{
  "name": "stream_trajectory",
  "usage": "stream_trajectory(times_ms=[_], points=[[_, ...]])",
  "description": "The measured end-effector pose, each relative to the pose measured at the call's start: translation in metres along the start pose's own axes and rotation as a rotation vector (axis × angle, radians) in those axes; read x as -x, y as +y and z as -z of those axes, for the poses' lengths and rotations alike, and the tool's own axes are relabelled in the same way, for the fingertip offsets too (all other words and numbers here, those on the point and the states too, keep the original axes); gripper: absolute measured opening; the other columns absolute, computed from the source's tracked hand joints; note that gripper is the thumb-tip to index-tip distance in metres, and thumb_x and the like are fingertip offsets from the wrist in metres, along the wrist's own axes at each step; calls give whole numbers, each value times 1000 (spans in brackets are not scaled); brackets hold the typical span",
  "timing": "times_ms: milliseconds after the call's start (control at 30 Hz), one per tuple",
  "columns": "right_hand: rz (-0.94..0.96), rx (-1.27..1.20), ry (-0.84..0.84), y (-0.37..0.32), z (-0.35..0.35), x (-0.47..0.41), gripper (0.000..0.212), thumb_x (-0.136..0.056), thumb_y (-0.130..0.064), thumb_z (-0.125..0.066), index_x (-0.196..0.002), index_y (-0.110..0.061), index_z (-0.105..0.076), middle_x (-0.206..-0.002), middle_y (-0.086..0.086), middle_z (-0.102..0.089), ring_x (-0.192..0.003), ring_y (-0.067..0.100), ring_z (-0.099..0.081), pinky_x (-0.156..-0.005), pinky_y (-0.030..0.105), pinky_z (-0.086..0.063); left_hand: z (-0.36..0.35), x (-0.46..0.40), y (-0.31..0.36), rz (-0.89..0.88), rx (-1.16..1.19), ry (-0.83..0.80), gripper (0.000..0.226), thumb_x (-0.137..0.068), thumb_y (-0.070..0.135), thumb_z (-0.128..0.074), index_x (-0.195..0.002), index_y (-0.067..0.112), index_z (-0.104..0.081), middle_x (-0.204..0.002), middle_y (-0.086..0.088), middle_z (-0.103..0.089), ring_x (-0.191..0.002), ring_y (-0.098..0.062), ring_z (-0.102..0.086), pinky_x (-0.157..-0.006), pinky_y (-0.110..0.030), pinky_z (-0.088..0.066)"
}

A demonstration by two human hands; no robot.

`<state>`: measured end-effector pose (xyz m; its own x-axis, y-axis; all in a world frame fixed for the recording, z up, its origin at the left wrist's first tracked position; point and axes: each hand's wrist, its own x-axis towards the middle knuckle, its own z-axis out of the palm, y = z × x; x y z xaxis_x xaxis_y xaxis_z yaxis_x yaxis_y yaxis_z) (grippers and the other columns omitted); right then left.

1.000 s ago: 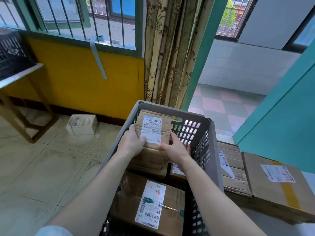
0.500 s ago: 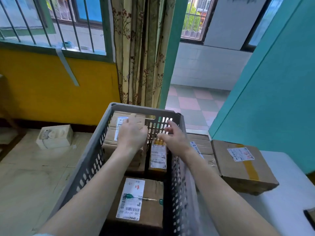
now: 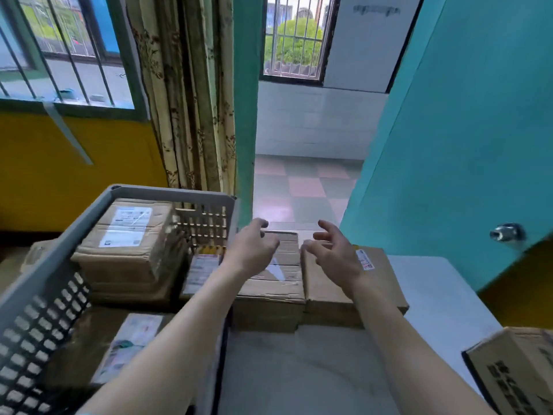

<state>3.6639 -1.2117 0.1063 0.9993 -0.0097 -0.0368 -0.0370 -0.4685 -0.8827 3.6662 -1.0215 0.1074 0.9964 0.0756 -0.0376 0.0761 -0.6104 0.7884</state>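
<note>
A grey slotted plastic crate stands at the left, holding several labelled cardboard parcels; the top one lies at its far end. To the crate's right, on a white table, two cardboard boxes sit side by side: the left box and the right box. My left hand hovers over the left box with loosely curled fingers, holding nothing. Over the gap between the two boxes my right hand hangs with spread fingers, empty.
Another printed cardboard box sits at the table's right edge. A teal door with a metal knob stands open at right, beside a doorway to a tiled room. A curtain and a barred window are behind the crate.
Both hands have left the parcel in the crate and moved right, out over the two boxes on the table. The view has swung to the right.
</note>
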Motion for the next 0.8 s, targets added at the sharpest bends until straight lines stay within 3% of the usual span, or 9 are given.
stream_trajectory(times_ms=[300, 400, 567, 700, 800], points=[[-109, 87, -1, 111, 114, -25, 59, -98, -34, -67, -151, -22, -44, -135, 5, -60, -114, 22, -61, -97, 44, -57, -132, -5, 30, 178, 11, -124, 44, -99, 33, -61, -135, 9, -56, -131, -9, -65, -119, -25, -61, -97, -31, -47], [-180, 94, 13, 148, 136, -29, 58, -99, -33, -66, -151, -20, -44, -133, 6, -62, -112, 23, -60, -94, 40, -55, -164, -5, 28, 256, 41, -181, 52, -99, 34, -60, -143, 8, -51, -138, -13, -61, -121, -27, -60, -99, -34, -48], [-338, 107, 17, 209, 156, -35, 64, -96, -37, -68, -152, -20, -43, -139, 10, -59, -120, 29, -61, -97, 48, -57, -206, -10, 18, 362, -9, -222, 65, -100, 35, -57, -153, 3, -36, -158, -15, -43, -143, -29, -44, -115, -35, -37], [-384, 128, -21, 237, 160, -38, 61, -97, -31, -65, -152, -19, -40, -139, 7, -61, -117, 27, -61, -87, 36, -54, -225, -13, 10, 432, -117, -199, 58, -99, 34, -54, -147, 4, -42, -152, -16, -49, -138, -31, -48, -107, -33, -39], [-391, 160, -60, 251, 159, -44, 63, -96, -34, -65, -152, -21, -40, -141, 5, -60, -119, 26, -61, -94, 39, -55, -235, -14, 9, 450, -194, -174, 54, -97, 36, -52, -142, 7, -45, -145, -17, -54, -132, -36, -51, -107, -38, -45]])
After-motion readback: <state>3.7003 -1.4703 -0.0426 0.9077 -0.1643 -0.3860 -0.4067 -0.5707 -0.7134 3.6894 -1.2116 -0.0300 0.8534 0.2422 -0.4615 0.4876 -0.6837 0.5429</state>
